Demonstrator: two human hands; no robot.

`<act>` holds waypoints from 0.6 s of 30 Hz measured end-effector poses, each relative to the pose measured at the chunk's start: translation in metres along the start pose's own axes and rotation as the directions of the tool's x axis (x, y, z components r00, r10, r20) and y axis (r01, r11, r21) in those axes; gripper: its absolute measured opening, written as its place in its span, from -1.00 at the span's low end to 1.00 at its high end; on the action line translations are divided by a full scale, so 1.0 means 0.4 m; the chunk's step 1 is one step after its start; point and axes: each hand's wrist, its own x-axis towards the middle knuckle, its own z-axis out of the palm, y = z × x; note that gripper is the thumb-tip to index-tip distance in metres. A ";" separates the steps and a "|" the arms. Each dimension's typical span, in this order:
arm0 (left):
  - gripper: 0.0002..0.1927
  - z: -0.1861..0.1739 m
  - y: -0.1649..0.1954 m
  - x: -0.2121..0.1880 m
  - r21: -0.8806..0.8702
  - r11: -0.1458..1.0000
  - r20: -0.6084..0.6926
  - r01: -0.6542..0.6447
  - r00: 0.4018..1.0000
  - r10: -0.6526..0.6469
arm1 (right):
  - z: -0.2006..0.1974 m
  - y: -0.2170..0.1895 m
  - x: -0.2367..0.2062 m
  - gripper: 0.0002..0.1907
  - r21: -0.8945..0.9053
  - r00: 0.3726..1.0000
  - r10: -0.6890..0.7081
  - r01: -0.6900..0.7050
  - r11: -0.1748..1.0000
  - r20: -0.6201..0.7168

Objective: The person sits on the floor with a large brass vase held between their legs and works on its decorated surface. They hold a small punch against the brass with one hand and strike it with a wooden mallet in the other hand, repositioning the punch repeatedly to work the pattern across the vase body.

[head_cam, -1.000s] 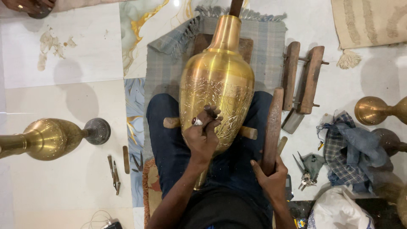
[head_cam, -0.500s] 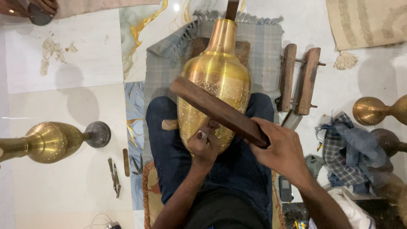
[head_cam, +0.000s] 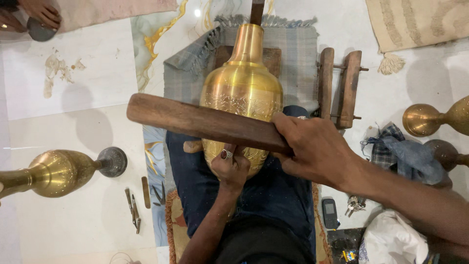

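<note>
A large engraved brass vase (head_cam: 243,93) lies on my lap, neck pointing away over a grey mat (head_cam: 293,54). My left hand (head_cam: 231,168), with a ring on one finger, presses against the vase's lower belly; whether it pinches a small tool I cannot see. My right hand (head_cam: 312,146) grips a long dark wooden bat (head_cam: 205,122), held crosswise above the vase with its broad end to the left.
A second brass vase (head_cam: 53,172) lies on the floor at left, small metal tools (head_cam: 134,210) near it. A wooden clamp frame (head_cam: 339,85) stands right of the mat. Brass pieces (head_cam: 430,120), cloths, a phone (head_cam: 330,212) and another person's hand (head_cam: 39,12) lie around.
My right hand lifted the wooden bat from beside my right leg and swung it up and across over the vase. My left hand stayed on the vase.
</note>
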 end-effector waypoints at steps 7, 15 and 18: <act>-0.54 -0.012 0.011 0.010 -0.078 0.996 0.067 0.047 0.997 -0.042 | -0.001 0.002 0.013 -0.62 -0.116 0.993 0.036 -0.022 0.993 0.116; -0.60 -0.017 -0.003 -0.003 -0.124 0.987 0.113 0.102 0.990 -0.088 | 0.024 0.004 0.011 -0.55 -0.062 0.986 0.100 -0.093 0.994 0.131; -0.62 -0.020 -0.013 -0.005 -0.035 0.998 0.126 0.055 0.991 -0.050 | 0.027 0.010 0.004 -0.53 -0.251 0.987 0.052 -0.013 0.968 0.151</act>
